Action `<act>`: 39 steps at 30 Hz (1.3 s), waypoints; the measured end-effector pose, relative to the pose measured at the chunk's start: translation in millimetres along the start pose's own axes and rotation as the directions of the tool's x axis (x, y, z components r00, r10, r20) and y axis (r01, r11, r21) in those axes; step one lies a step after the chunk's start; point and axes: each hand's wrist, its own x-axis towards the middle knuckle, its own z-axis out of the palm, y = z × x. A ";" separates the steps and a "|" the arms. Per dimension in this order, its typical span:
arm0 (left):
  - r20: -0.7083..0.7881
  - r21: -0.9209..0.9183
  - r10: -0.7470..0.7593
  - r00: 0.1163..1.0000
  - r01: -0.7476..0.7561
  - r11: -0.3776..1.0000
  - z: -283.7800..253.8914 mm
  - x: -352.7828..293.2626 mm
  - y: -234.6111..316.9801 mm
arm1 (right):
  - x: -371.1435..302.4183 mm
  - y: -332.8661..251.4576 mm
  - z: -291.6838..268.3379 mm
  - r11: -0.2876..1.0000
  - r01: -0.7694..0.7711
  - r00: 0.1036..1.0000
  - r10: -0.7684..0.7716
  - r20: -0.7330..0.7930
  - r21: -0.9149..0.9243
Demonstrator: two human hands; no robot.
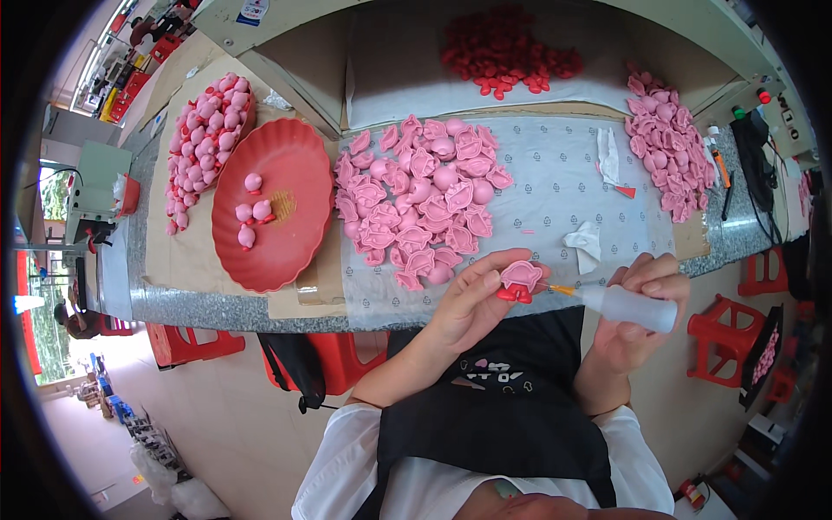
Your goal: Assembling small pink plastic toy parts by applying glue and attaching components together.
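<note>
My left hand (461, 312) pinches a hollow pink plastic shell (523, 273) with its open side up. A glossy red piece (513, 295) sits against the shell's lower edge; whether the two are joined I cannot tell. My right hand (656, 279) grips a translucent squeeze bottle (631, 310), tilted so that its orange needle nozzle (563, 289) points left at the shell. The thin needle reaches the shell's right edge. Left of my hands, a heap of similar pink shells (420, 199) covers part of the printed white sheet (546, 165).
A scalloped red tray (238, 173) holds several pink and red pieces, with a full pile of them (208, 130) behind. Red parts (507, 52) lie under the shelf (299, 82). More pink shells (667, 147) are heaped at right. Crumpled tissue (583, 245) lies near the bottle.
</note>
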 end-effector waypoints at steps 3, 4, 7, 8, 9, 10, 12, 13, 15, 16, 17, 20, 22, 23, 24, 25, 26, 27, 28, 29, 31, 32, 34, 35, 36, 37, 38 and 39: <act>0.023 0.030 -0.021 1.000 0.020 0.999 -1.9 -0.7 -0.5 | -6.3 -3.1 -2.6 0.994 0.089 0.993 -0.084 0.087 -0.056; 0.021 0.030 -0.023 1.000 0.022 0.999 -1.9 -0.7 -0.6 | -8.3 -3.5 -2.5 0.992 0.095 0.987 -0.083 0.139 -0.079; 0.021 0.059 -0.019 1.000 0.018 0.998 -0.6 -0.5 0.1 | -10.7 -5.3 -2.6 0.988 0.097 0.972 -0.068 0.226 -0.120; 0.021 0.055 -0.025 0.999 0.023 0.998 -0.5 -0.5 0.4 | -11.5 -4.9 -2.1 0.989 0.096 0.968 -0.067 0.242 -0.109; 0.022 0.050 -0.030 0.999 0.029 0.998 -0.7 -0.6 0.6 | -12.1 -4.4 -1.7 0.991 0.095 0.964 -0.067 0.258 -0.098; 0.021 0.049 -0.030 0.999 0.029 0.998 -0.5 -0.6 0.3 | -12.3 -4.5 -1.8 0.991 0.094 0.964 -0.065 0.258 -0.099; 0.026 0.049 -0.021 0.999 0.020 0.999 0.0 -0.4 -0.3 | -12.7 -4.4 -2.2 0.989 0.105 0.959 -0.073 0.274 -0.105; 0.026 0.048 -0.021 0.999 0.019 0.999 -0.1 -0.5 -0.3 | -13.2 -3.9 -2.0 0.989 0.104 0.959 -0.072 0.275 -0.105; 0.029 0.041 -0.024 0.999 0.023 0.999 -0.2 -0.9 -0.2 | -13.6 -2.5 -0.9 0.989 0.103 0.956 -0.070 0.283 -0.103; 0.029 0.041 -0.024 0.999 0.023 0.999 -0.1 -0.9 -0.3 | -13.5 -1.8 0.5 0.989 0.103 0.956 -0.070 0.283 -0.103; 0.033 0.037 -0.022 0.999 0.021 0.999 -0.2 -0.9 -0.5 | -13.3 -1.1 2.8 0.978 0.141 0.957 -0.096 0.273 -0.152; 0.040 0.032 -0.019 0.999 0.017 0.999 -0.4 -1.0 -0.4 | -13.5 -1.1 5.1 0.962 0.182 0.957 -0.125 0.262 -0.205; 0.043 0.031 -0.017 0.999 0.016 0.999 -0.6 -1.4 -0.2 | -13.2 -1.5 5.5 0.960 0.184 0.957 -0.127 0.260 -0.210; 0.041 0.035 -0.019 0.999 0.018 0.999 -0.8 -1.6 -0.1 | -12.8 -1.7 5.5 0.960 0.186 0.955 -0.125 0.270 -0.211; 0.038 0.039 -0.021 0.999 0.020 0.999 -1.0 -1.8 -0.1 | -12.6 -1.7 5.6 0.959 0.187 0.952 -0.123 0.281 -0.213; 0.039 0.038 -0.022 0.999 0.020 0.999 -0.5 -1.6 0.0 | -12.8 -2.2 5.9 0.959 0.187 0.952 -0.123 0.281 -0.214; 0.040 0.038 -0.021 0.999 0.020 0.999 0.2 -1.4 0.2 | -13.6 -2.7 6.5 0.964 0.182 0.959 -0.129 0.254 -0.194; 0.041 0.038 -0.021 0.999 0.019 0.999 0.7 -1.2 0.3 | -14.1 -3.2 6.7 0.969 0.176 0.965 -0.135 0.227 -0.174; 0.040 0.037 -0.020 0.999 0.019 0.999 0.8 -1.4 0.3 | -14.4 -3.3 5.2 0.969 0.176 0.964 -0.134 0.227 -0.174; 0.039 0.037 -0.022 0.999 0.021 0.999 0.9 -1.5 0.2 | -14.5 -3.3 2.4 0.979 0.158 0.960 -0.123 0.253 -0.126; 0.037 0.036 -0.024 0.999 0.022 0.999 0.7 -1.6 -0.3 | -14.5 -3.2 1.0 0.987 0.138 0.953 -0.111 0.280 -0.079; 0.044 0.036 -0.026 0.999 0.024 0.999 0.4 -1.6 -0.7 | -14.4 -3.0 1.2 0.987 0.139 0.950 -0.108 0.294 -0.086; 0.050 0.035 -0.028 0.998 0.026 0.999 0.2 -1.5 -0.9 | -13.9 -3.0 1.3 0.986 0.139 0.946 -0.105 0.307 -0.092; 0.054 0.031 -0.029 0.998 0.027 0.999 0.2 -1.4 -0.8 | -13.4 -3.1 1.4 0.984 0.143 0.941 -0.102 0.322 -0.108; 0.058 0.026 -0.030 0.998 0.029 0.999 0.3 -1.3 -0.7 | -13.2 -3.2 1.4 0.981 0.148 0.937 -0.099 0.336 -0.123; 0.058 0.026 -0.030 0.998 0.029 0.999 0.1 -1.3 -0.7 | -13.6 -2.9 1.3 0.981 0.147 0.937 -0.098 0.336 -0.123; 0.052 0.021 -0.033 0.998 0.032 0.999 -0.1 -1.2 -0.7 | -14.4 -2.6 1.1 0.980 0.151 0.935 -0.100 0.341 -0.126; 0.046 0.017 -0.036 0.998 0.036 0.999 -0.2 -1.3 -0.8 | -15.1 -2.5 1.0 0.980 0.155 0.933 -0.102 0.346 -0.128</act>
